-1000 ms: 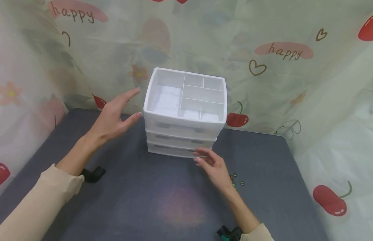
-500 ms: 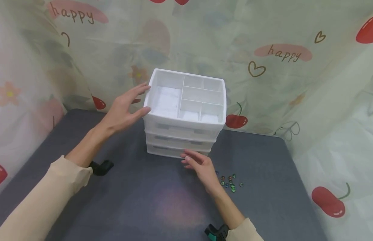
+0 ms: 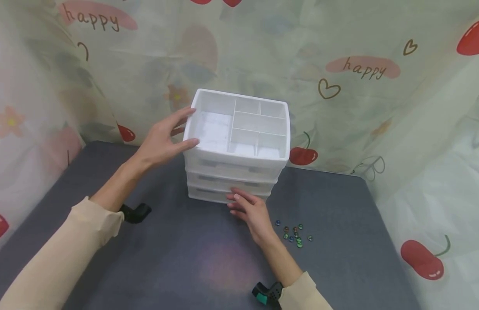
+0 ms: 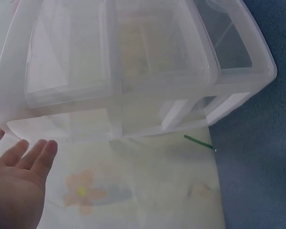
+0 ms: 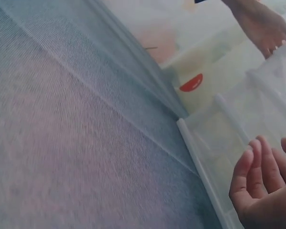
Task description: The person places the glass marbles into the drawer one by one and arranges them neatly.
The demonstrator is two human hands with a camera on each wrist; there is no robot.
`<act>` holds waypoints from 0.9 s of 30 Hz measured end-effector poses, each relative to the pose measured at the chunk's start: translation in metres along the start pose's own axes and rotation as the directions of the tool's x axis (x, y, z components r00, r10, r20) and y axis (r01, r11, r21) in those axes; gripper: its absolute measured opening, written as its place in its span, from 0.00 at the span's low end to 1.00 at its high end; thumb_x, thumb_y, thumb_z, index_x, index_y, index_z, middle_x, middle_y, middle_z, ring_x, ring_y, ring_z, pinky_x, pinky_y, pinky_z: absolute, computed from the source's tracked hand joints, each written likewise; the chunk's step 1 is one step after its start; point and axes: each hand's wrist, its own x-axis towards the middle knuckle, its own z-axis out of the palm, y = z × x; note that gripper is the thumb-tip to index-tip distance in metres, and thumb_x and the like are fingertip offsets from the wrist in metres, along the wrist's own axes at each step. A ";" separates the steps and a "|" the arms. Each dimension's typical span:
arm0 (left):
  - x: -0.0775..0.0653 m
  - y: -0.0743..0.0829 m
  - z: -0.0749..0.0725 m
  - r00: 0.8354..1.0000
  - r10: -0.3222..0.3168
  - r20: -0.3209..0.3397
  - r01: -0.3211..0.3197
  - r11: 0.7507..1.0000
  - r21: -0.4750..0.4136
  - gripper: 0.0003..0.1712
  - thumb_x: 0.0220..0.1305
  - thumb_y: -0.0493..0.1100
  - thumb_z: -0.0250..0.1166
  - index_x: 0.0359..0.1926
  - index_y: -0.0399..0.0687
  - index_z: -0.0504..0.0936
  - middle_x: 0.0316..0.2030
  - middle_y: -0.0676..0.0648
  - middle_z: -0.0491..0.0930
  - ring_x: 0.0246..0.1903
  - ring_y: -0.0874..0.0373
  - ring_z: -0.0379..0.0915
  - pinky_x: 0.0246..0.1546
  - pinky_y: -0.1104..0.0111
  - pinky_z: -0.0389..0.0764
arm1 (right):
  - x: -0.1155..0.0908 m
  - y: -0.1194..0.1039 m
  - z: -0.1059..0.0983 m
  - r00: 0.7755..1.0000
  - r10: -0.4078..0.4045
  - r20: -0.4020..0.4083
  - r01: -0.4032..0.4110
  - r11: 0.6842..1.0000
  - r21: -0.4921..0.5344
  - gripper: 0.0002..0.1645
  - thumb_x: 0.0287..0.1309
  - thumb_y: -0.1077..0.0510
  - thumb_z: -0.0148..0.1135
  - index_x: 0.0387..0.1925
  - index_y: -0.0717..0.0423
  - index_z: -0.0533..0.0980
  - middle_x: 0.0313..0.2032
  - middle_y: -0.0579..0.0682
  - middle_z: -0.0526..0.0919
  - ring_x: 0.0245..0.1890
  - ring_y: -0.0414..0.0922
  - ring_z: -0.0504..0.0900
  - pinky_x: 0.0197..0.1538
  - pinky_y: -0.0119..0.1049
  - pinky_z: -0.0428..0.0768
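Note:
A white plastic drawer unit (image 3: 235, 172) stands at the back of the dark table, with a divided tray on top and three see-through drawers below. My left hand (image 3: 162, 140) is at its upper left side, thumb tip over the tray's rim and fingertips at the rim farther back. In the left wrist view, the fingers of that hand (image 4: 24, 176) extend alongside the clear side wall. My right hand (image 3: 252, 215) is in front of the lowest drawers, fingers slightly bent and holding nothing. The right wrist view has these fingers (image 5: 257, 171) close before the drawer fronts.
Several small shiny glass beads (image 3: 295, 234) lie scattered on the dark tabletop (image 3: 185, 258), right of my right forearm. A patterned curtain (image 3: 247, 51) hangs close behind the drawer unit and along both sides of the table.
My left hand has moved right, up to the drawer unit's left rim. My right hand has shifted left along the lower drawers, uncovering more beads. The drawers look unchanged.

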 end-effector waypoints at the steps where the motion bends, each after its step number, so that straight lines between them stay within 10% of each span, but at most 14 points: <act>1: 0.000 0.000 0.000 1.000 -0.021 0.002 0.021 1.000 -0.011 0.44 0.60 0.43 0.72 0.74 0.52 0.63 0.73 0.48 0.61 0.68 0.47 0.63 0.62 0.53 0.69 | 0.001 0.001 0.001 1.000 0.011 -0.006 -0.011 1.000 0.028 0.22 0.68 0.56 0.61 0.60 0.58 0.77 0.50 0.55 0.85 0.42 0.44 0.85 0.44 0.36 0.81; 7: 0.001 0.002 0.000 0.994 -0.109 0.018 0.110 0.992 -0.060 0.46 0.59 0.44 0.74 0.75 0.56 0.62 0.72 0.45 0.63 0.66 0.45 0.66 0.62 0.51 0.69 | 0.009 0.006 0.008 0.998 0.045 -0.033 -0.040 0.989 0.144 0.23 0.67 0.55 0.62 0.61 0.59 0.76 0.52 0.54 0.85 0.37 0.41 0.85 0.39 0.33 0.81; 27: 0.005 0.000 0.003 0.990 -0.118 0.079 0.132 0.968 -0.213 0.52 0.58 0.39 0.74 0.77 0.57 0.56 0.73 0.44 0.59 0.68 0.49 0.63 0.61 0.55 0.69 | 0.022 0.011 0.028 0.996 0.001 -0.094 0.021 0.972 0.234 0.21 0.67 0.53 0.63 0.53 0.64 0.79 0.47 0.53 0.87 0.29 0.38 0.83 0.30 0.27 0.77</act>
